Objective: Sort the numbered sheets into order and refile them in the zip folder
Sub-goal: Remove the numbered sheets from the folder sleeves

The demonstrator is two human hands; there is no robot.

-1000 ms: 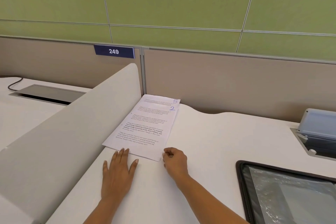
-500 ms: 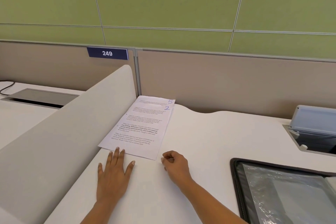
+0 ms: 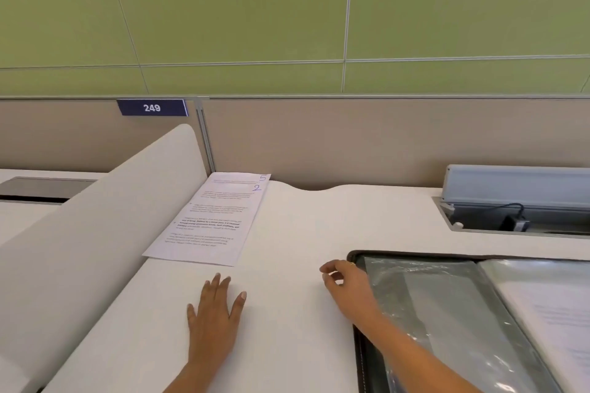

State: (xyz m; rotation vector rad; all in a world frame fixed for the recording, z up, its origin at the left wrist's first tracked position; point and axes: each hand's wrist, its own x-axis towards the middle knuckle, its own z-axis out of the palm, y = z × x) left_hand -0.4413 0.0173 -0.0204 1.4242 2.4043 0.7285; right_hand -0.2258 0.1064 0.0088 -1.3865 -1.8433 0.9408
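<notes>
Two printed sheets (image 3: 210, 220) lie stacked on the white desk (image 3: 297, 233) beside the left divider, the top one marked 2, the lower one marked 5 at its far corner. The black zip folder (image 3: 359, 344) lies open at the right, with clear plastic sleeves (image 3: 424, 293) and a printed sheet (image 3: 555, 319) inside. My left hand (image 3: 214, 319) rests flat on the desk, fingers straight, just short of the sheets. My right hand (image 3: 348, 287) hovers at the folder's left edge with loosely curled fingers, holding nothing.
A curved white divider (image 3: 95, 233) runs along the left of the desk. A beige partition (image 3: 351, 140) with a label reading 249 (image 3: 152, 107) closes the back. An open cable tray with a grey lid (image 3: 517, 185) and a plug sits at the back right.
My right hand has left the sheets' near corner and moved right to the folder's edge. My left hand has drawn back a little from the sheets. The view has swung right.
</notes>
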